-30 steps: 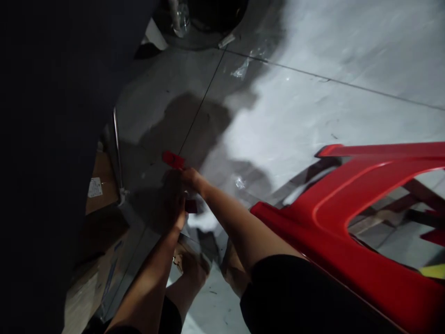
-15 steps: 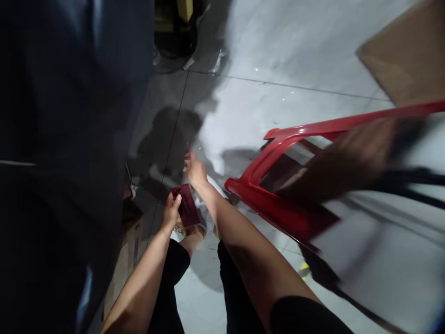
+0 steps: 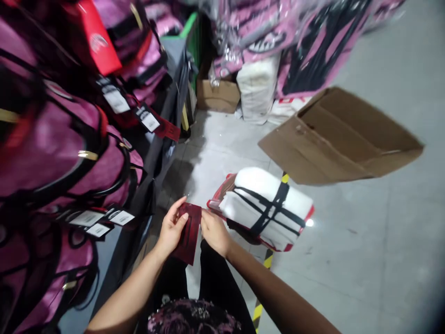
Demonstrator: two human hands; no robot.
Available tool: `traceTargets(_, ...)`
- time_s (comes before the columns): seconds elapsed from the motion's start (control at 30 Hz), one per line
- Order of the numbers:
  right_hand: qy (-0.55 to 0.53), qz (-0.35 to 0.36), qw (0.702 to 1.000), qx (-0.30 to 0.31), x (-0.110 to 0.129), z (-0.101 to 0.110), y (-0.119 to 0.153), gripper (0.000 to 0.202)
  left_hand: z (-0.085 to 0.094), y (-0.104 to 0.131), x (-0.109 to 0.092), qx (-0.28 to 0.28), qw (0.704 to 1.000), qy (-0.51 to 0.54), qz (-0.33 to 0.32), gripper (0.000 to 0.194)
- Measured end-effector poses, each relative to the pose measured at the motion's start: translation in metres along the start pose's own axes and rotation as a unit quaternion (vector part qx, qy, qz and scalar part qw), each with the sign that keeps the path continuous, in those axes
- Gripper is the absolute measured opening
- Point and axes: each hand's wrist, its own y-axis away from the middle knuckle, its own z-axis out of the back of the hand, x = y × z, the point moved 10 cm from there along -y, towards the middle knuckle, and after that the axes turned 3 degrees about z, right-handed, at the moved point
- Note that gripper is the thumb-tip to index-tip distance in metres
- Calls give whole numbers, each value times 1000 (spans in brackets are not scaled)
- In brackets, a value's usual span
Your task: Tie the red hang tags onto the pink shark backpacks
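In front of my legs, my left hand (image 3: 174,227) grips a flat, dark red card (image 3: 190,232) by its left side, with the thumb across its face. The card hangs upright, slightly tilted, and bears darker markings that I cannot read. My right hand (image 3: 214,232) is closed at the card's upper right edge, fingertips pinched against it. Whether anything thin is also in that pinch is hidden. To the left, pink and black bags (image 3: 69,153) carry black-and-white tags (image 3: 149,120) and red tags (image 3: 99,39).
Just right of my hands stands a red stool-like frame (image 3: 288,247) with a white bundle (image 3: 264,185) tied by black straps. Beyond it is an open cardboard box (image 3: 313,139). Plastic-wrapped pink bags (image 3: 250,32) are piled at the back. Yellow-black tape (image 3: 266,264) runs along the floor.
My view has risen from the floor and now takes in the bags and box. My right hand, earlier apart holding a thin red thing, has come to the card's edge. The left still holds the card.
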Motion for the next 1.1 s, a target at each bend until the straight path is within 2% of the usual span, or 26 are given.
traceTargets(0.07,-79,-8,996,-38,35,21,20,45,5,30,-40,-18,999,10,-27,49)
traceTargets(0.1,-122,-11,992,-37,50,26,28,46,9,44,-58,-27,999,20,-40,49)
traceTargets(0.2,-194,8,981,9,94,32,45,43,22,82,-107,-57,993,38,-97,56)
traceTargets(0.27,-183,62,981,20,125,39,52,37,31,105,-130,-71,988,35,-133,54)
traceTargets(0.33,-159,124,979,15,151,45,57,33,38,125,-142,-78,985,31,-154,48)
traceTargets(0.4,-147,158,976,30,168,42,60,33,43,142,-144,-81,983,34,-164,44)
traceTargets(0.53,-110,161,977,89,178,18,63,43,55,166,-135,-103,978,50,-173,43)
traceTargets(0.67,-83,171,975,116,192,-4,70,33,70,180,-126,-126,975,69,-172,44)
traceTargets(0.87,-72,182,972,129,222,-16,73,30,94,189,-124,-109,978,37,-174,39)
traceTargets(1.1,-48,137,980,138,229,-30,63,30,115,181,-121,-86,980,72,-167,42)
